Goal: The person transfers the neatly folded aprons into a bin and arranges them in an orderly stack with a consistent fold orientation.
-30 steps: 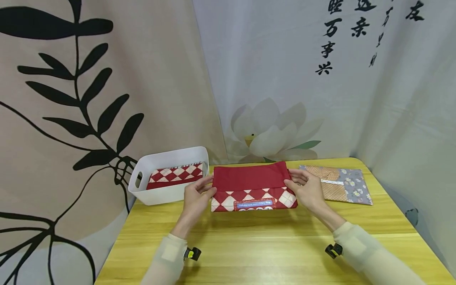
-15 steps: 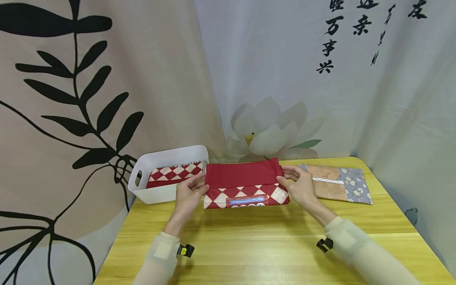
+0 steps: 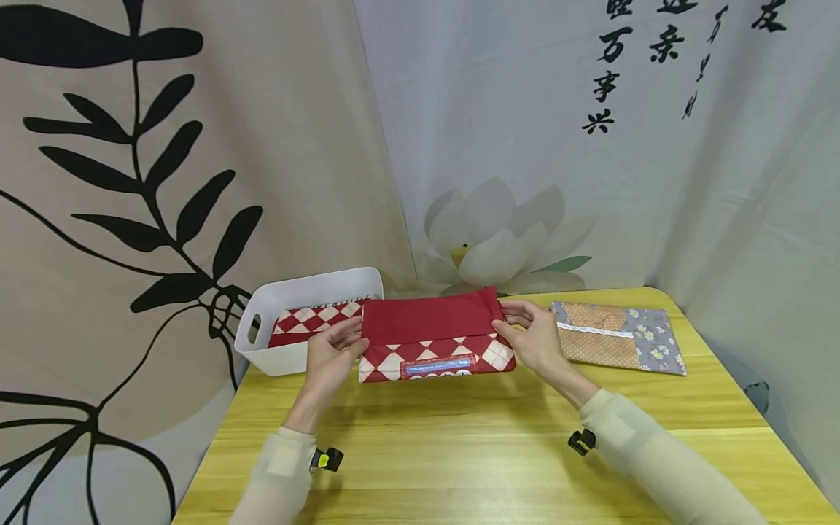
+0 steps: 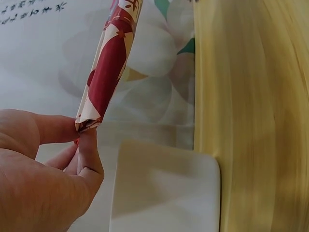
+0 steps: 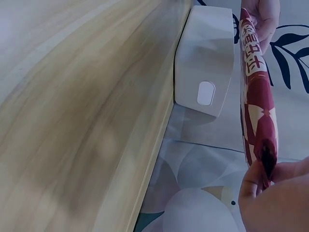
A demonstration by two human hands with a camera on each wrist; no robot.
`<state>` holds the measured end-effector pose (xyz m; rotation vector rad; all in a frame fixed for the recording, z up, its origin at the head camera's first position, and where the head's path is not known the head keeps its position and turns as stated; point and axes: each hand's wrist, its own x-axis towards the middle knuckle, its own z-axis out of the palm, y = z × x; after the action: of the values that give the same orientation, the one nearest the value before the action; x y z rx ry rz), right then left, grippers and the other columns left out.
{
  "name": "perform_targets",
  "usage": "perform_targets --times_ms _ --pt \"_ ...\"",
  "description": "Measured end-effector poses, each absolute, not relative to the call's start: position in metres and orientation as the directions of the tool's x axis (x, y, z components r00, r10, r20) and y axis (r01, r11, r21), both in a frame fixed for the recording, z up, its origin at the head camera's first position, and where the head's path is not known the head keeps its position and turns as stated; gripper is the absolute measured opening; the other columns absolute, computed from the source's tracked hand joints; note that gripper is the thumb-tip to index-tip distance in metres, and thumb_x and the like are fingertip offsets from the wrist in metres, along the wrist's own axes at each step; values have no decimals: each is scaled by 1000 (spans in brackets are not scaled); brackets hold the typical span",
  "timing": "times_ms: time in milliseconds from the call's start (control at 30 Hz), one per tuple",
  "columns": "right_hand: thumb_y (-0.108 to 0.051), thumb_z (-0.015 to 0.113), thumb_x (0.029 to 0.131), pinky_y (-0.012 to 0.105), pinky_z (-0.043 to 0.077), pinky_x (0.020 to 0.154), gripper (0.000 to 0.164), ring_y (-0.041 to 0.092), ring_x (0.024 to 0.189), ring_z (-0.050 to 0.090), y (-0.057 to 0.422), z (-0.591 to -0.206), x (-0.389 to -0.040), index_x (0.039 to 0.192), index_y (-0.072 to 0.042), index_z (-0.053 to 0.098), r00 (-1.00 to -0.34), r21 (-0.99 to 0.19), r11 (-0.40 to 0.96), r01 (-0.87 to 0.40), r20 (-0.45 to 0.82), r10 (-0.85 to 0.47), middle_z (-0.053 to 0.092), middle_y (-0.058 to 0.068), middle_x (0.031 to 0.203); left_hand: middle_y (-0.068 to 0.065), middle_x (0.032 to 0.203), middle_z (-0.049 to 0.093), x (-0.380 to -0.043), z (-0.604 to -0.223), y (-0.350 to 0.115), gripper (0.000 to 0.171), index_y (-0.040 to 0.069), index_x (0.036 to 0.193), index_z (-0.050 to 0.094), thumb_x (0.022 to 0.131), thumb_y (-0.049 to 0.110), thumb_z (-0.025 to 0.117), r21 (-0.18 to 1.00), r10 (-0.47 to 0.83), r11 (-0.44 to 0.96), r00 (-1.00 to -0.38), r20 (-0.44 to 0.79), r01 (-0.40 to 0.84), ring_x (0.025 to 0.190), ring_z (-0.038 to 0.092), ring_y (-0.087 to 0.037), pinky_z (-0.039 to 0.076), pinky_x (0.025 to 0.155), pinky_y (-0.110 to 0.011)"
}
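Between my two hands a folded red cloth pouch (image 3: pixel 429 321) is held up off the table, plain red above and red-and-cream diamonds below, with a blue label near its lower edge. My left hand (image 3: pixel 331 357) pinches its left end between thumb and fingers; the left wrist view shows that corner (image 4: pixel 89 121) from the side. At the other end my right hand (image 3: pixel 534 339) pinches the right edge, fingers behind and thumb in front. Seen edge-on in the right wrist view, the pouch (image 5: pixel 260 96) looks thin and slightly bulged.
A white plastic bin (image 3: pixel 282 361) with handle holes stands at the back left, and another red diamond-patterned cloth item (image 3: pixel 315 321) lies in it. To the right lies a flat grey floral and tan dotted cloth piece (image 3: pixel 630 339). Printed curtains (image 3: pixel 315 146) hang behind the wooden table (image 3: pixel 426 452).
Both hands have carried the pouch leftward toward the bin, so that it now overlaps the bin's right side in the head view. The bin and floral piece stay put.
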<state>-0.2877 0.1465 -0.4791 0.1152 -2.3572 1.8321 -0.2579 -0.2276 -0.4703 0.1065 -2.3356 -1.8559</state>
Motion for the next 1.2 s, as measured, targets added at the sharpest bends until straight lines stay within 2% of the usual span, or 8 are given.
perform_targets --times_ms 100,200,467,600,733,800,1000,1200 --pt "-3 83 100 7 59 86 42 -7 97 70 141 -479 -290 141 1 74 -985 -958 240 -157 170 31 78 25 139 -19 151 74 -258 -470 -233 48 9 151 72 104 -1 76 973 -157 226 -985 73 36 135 72 -36 64 89 -13" --pt "-4 83 101 8 60 86 41 -2 100 72 137 -479 -292 141 0 74 -985 -958 238 -162 173 23 78 24 137 -18 152 73 -257 -469 -237 48 10 152 72 105 0 75 972 -160 232 -985 67 29 134 72 -34 64 88 -13" --pt "-4 83 100 7 59 86 39 4 102 74 124 -477 -298 138 0 76 -973 -947 234 -220 229 12 80 26 134 -22 152 72 -257 -464 -246 48 6 152 71 104 0 75 974 -194 226 -978 78 33 119 74 -9 63 90 -12" --pt "-3 83 101 7 59 87 39 14 106 77 116 -476 -301 139 0 75 -971 -949 214 -232 238 5 79 26 136 -21 151 73 -260 -464 -253 47 8 151 72 104 -1 76 970 -206 241 -975 87 36 114 73 -3 63 92 -11" --pt "-3 83 101 7 58 86 39 33 116 79 108 -473 -303 140 0 75 -971 -948 219 -233 238 -4 79 25 136 -20 152 72 -263 -463 -262 48 9 151 72 104 -1 76 965 -219 259 -972 84 25 115 73 -5 61 93 -9" --pt "-4 83 101 7 58 85 39 38 119 79 104 -471 -304 140 -1 75 -972 -948 220 -231 235 -8 80 25 134 -19 153 72 -264 -463 -266 49 10 152 71 105 1 76 961 -226 275 -971 79 14 119 72 -8 60 93 -7" --pt "-2 83 100 8 59 85 38 37 117 79 93 -468 -311 138 -1 76 -971 -950 203 -238 241 -14 80 25 133 -14 154 72 -266 -458 -276 48 14 154 71 107 8 76 943 -233 333 -970 74 -8 130 69 -19 59 93 -5" --pt "0 83 99 10 59 86 38 35 115 80 83 -465 -317 136 1 76 -967 -950 188 -251 253 -13 80 24 134 -18 153 72 -270 -453 -284 48 10 153 71 106 6 77 939 -230 344 -968 104 19 121 72 -11 58 93 -4"
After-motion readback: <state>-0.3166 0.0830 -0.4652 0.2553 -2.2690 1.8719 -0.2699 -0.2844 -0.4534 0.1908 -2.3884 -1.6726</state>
